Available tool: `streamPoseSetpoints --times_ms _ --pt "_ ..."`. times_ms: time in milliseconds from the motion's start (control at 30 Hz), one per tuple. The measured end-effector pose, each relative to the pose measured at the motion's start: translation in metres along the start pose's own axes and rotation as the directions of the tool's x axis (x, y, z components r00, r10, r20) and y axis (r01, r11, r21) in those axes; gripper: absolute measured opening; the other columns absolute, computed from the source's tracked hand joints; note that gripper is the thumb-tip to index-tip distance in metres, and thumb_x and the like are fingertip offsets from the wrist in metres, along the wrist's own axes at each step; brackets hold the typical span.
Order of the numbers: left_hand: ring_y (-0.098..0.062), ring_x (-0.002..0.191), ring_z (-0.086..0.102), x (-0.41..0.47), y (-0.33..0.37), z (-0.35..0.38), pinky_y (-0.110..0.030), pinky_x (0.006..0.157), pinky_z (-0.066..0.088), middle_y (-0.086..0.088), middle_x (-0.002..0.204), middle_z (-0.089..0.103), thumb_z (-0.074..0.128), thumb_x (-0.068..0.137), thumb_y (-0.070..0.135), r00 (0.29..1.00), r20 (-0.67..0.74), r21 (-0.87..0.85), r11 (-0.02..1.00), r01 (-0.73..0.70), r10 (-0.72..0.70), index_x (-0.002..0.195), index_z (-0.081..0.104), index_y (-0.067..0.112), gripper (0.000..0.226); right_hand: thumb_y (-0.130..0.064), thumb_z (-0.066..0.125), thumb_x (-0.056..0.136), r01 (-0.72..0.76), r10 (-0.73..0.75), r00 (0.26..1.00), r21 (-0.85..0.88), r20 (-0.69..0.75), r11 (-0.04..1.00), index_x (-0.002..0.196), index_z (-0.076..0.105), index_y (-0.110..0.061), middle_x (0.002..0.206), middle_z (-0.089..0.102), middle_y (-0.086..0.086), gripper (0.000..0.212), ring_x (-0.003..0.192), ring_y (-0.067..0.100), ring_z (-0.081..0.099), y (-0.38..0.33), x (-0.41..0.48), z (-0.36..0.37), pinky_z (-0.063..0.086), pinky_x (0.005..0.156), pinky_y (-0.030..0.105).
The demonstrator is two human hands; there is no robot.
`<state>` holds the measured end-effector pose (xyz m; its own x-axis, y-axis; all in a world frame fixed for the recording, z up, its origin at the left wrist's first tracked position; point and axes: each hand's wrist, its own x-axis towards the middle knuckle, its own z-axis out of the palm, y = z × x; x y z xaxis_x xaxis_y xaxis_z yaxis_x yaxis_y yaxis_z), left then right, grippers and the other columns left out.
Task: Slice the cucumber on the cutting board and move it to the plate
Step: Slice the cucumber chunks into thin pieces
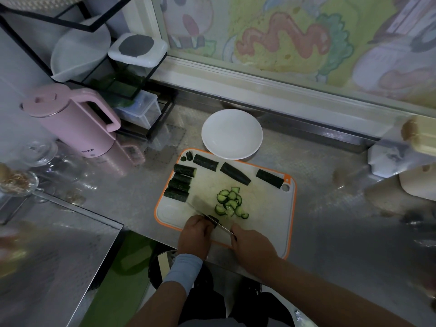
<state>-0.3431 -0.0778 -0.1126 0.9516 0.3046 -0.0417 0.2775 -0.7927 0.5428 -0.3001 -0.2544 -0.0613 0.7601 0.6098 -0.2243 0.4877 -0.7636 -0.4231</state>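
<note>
A white cutting board (266,208) with an orange rim lies on the steel counter. Several dark cucumber lengths lie on it: a stack at the left (179,186) and others along the far edge (235,173). A pile of half-round slices (230,204) sits in the middle. My left hand (195,236) holds down a short cucumber piece (213,219) at the near edge. My right hand (252,247) grips the handle of a knife (204,210), whose blade lies across that piece. The white plate (232,134) behind the board holds nothing.
A pink kettle (75,123) and a black wire rack with containers (132,74) stand at the back left. Glass jars (35,161) sit on the far left. A white block with a beige object (405,149) stands at the right, below a window ledge.
</note>
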Motion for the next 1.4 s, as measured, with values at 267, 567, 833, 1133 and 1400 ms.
streamPoseSetpoints --times_ms 267,567,833,1133,1400 --pt "-0.020 0.081 0.051 -0.001 0.002 0.000 -0.025 0.066 0.043 -0.005 0.077 0.061 0.067 0.074 0.017 0.995 -0.095 -0.006 0.999 -0.038 0.037 0.071 0.072 0.012 0.008 -0.023 0.038 0.099 0.021 -0.020 1.000 0.019 -0.020 1.000 0.120 0.053 -0.006 0.088 0.065 0.014 0.030 0.077 0.031 0.061 -0.001 0.018 0.014 0.032 0.058 0.033" --pt "-0.022 0.075 0.061 -0.002 0.002 -0.005 -0.023 0.063 0.049 -0.001 0.074 0.065 0.067 0.074 0.020 0.999 -0.027 0.043 0.999 -0.032 0.033 0.073 0.074 0.016 0.008 -0.032 0.033 0.102 0.015 -0.016 1.000 0.060 0.000 0.998 0.110 0.051 -0.015 0.085 0.062 0.010 0.026 0.075 0.029 0.058 -0.003 0.005 -0.002 0.033 0.057 0.034" --pt "-0.022 0.074 0.061 -0.003 0.002 -0.006 -0.023 0.062 0.048 -0.002 0.073 0.065 0.058 0.077 0.029 1.000 -0.028 0.034 0.999 -0.006 0.007 0.070 0.074 0.015 0.022 -0.031 0.033 0.101 0.008 -0.009 1.000 -0.011 -0.011 1.000 0.098 0.049 -0.017 0.078 0.058 0.007 0.021 0.062 0.022 0.043 -0.002 -0.001 -0.005 0.029 0.055 0.033" --pt "-0.019 0.079 0.053 -0.006 -0.004 0.002 -0.027 0.064 0.048 -0.003 0.075 0.063 0.052 0.080 0.025 0.996 -0.072 0.012 0.999 -0.049 0.050 0.074 0.073 0.012 0.026 -0.026 0.036 0.100 0.006 -0.006 1.000 0.039 -0.003 0.999 0.113 0.052 -0.009 0.089 0.065 0.014 0.027 0.080 0.034 0.061 -0.008 0.021 0.017 0.034 0.060 0.034" --pt "-0.022 0.074 0.061 -0.005 0.003 -0.007 -0.023 0.062 0.051 -0.002 0.073 0.066 0.064 0.072 0.019 0.997 -0.062 0.016 0.999 -0.041 0.042 0.074 0.075 0.014 0.012 -0.032 0.034 0.101 0.003 -0.001 1.000 0.041 -0.026 0.999 0.117 0.049 -0.013 0.087 0.063 0.011 0.029 0.076 0.030 0.059 -0.006 0.011 0.006 0.032 0.057 0.033"
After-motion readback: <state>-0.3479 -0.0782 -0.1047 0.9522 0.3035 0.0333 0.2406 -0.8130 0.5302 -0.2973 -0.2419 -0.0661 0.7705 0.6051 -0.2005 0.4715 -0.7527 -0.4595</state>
